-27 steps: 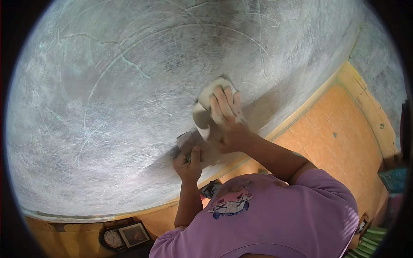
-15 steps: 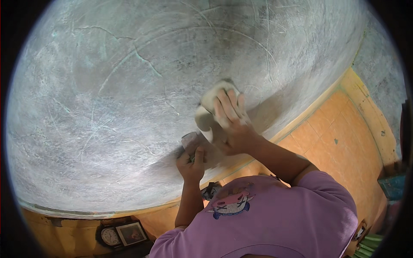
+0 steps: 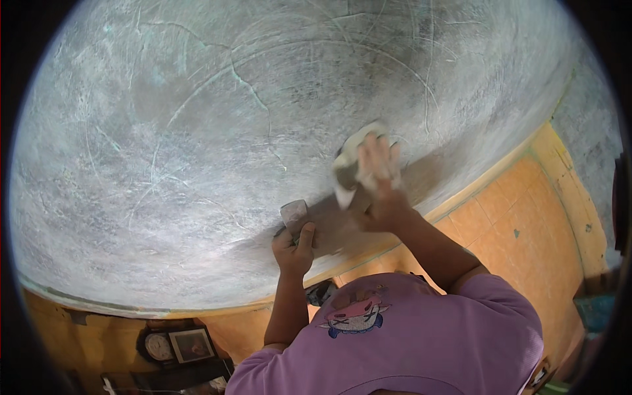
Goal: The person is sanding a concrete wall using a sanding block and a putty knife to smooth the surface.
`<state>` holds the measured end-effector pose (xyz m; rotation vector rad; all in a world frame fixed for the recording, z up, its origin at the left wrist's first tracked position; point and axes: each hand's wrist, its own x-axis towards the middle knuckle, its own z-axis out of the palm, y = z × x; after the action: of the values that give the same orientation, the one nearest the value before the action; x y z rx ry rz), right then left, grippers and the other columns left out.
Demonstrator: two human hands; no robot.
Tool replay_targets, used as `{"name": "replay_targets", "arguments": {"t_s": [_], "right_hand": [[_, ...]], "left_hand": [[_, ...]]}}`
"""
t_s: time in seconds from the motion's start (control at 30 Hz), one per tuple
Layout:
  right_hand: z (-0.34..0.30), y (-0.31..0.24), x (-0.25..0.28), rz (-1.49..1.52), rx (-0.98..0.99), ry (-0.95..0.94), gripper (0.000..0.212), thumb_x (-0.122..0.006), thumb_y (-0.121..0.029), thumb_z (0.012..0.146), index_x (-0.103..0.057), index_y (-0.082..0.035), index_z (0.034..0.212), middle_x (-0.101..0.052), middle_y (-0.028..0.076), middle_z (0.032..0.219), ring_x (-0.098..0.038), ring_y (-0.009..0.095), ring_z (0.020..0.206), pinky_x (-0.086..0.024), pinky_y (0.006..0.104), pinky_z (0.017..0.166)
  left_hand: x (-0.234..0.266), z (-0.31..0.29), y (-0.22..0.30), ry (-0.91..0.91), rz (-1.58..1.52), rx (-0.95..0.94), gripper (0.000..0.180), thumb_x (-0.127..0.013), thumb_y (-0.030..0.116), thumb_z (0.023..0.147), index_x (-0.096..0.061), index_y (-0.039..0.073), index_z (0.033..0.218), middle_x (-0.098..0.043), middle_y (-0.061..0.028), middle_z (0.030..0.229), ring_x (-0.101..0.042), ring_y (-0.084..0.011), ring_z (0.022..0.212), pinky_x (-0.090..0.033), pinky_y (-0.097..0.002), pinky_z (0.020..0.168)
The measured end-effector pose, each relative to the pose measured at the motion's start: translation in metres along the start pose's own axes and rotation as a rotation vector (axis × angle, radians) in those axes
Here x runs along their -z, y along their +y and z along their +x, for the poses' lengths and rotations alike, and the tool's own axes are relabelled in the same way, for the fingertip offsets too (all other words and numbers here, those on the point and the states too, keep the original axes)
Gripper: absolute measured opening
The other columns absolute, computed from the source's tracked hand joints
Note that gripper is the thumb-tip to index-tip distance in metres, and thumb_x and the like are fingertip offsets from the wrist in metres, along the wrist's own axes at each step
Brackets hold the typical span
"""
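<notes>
pale cloth (image 3: 351,150) under the right hand (image 3: 383,174), scraper (image 3: 294,212) in the left hand (image 3: 294,250)

the cloth looks soft, light and limp, best pressed under flat fingers; it lies against the scratched grey surface (image 3: 210,131), bulging out left of the right hand, whose fingers are extended; blur hides whether they pinch it. the left hand is wrapped tight round the scraper's near end, its seemingly stiff blade jutting beyond the thumb.

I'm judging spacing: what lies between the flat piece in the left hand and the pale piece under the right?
Bare, partly shadowed grey surface lies between the flat piece and the pale piece, as the head view shows.
</notes>
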<state>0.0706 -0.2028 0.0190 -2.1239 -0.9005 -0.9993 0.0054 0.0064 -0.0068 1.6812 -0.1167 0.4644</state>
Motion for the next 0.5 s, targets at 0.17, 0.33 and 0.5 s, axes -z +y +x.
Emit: {"name": "replay_targets", "arguments": {"t_s": [0.17, 0.33, 0.5], "right_hand": [[0.049, -0.026, 0.020, 0.008, -0.077, 0.199, 0.079, -0.059, -0.030, 0.076, -0.033, 0.013, 0.136, -0.023, 0.034, 0.147, -0.017, 0.055, 0.137, -0.007, 0.0683, 0.106], [0.035, -0.035, -0.010, 0.013, 0.021, 0.060, 0.072, -0.056, -0.027, 0.075, -0.040, 0.010, 0.135, -0.032, 0.027, 0.146, -0.024, 0.046, 0.137, -0.009, 0.0643, 0.108], [0.041, -0.049, -0.022, 0.026, 0.100, 0.092, 0.065, -0.057, -0.029, 0.075, -0.049, 0.001, 0.132, -0.038, 0.017, 0.147, -0.028, 0.035, 0.138, -0.010, 0.0580, 0.109]], "left_hand": [[-0.006, -0.007, 0.012, 0.033, -0.112, 0.051, 0.018, -0.061, 0.011, 0.091, -0.065, -0.002, 0.080, -0.059, -0.0020, 0.063, -0.053, -0.0086, 0.055, -0.041, -0.0239, 0.050], [-0.010, -0.009, 0.035, 0.090, -0.190, -0.240, 0.021, -0.062, 0.014, 0.091, -0.063, -0.002, 0.078, -0.060, -0.0063, 0.074, -0.055, -0.0117, 0.065, -0.044, -0.0256, 0.057], [-0.017, -0.020, 0.078, 0.167, 0.087, -0.421, 0.022, -0.062, 0.020, 0.090, -0.060, -0.001, 0.082, -0.057, -0.0117, 0.087, -0.054, -0.0180, 0.079, -0.045, -0.0312, 0.072]]}}
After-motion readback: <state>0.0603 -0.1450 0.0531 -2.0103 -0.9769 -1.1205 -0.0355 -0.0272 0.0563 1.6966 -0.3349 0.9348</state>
